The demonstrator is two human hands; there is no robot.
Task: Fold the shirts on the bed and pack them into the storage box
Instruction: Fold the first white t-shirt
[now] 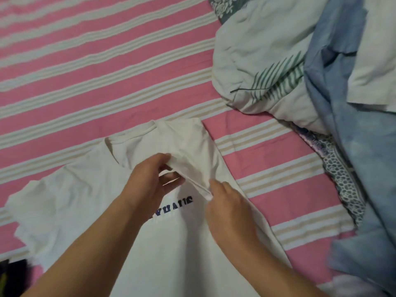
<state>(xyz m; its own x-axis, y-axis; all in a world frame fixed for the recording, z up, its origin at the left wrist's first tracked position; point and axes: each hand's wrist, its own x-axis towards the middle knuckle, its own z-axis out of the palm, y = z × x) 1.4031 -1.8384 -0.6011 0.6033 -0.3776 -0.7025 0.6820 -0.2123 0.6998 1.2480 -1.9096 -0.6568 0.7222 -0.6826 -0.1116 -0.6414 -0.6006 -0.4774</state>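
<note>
A white T-shirt [90,189] with dark blue lettering lies spread on the bed, collar pointing away from me. Its right sleeve is folded in over the chest. My left hand [150,179] pinches the folded sleeve's edge near the collar side. My right hand [229,209] grips the same fold at its lower end, just right of the lettering. The left sleeve lies flat at the far left. No storage box is in view.
The bed has a pink sheet [96,71] with white and beige stripes. A heap of clothes lies at the right: a pale green leaf-print garment [261,61], a blue denim-like one [347,125] and a patterned piece [340,174]. A dark object [10,275] sits at the bottom left corner.
</note>
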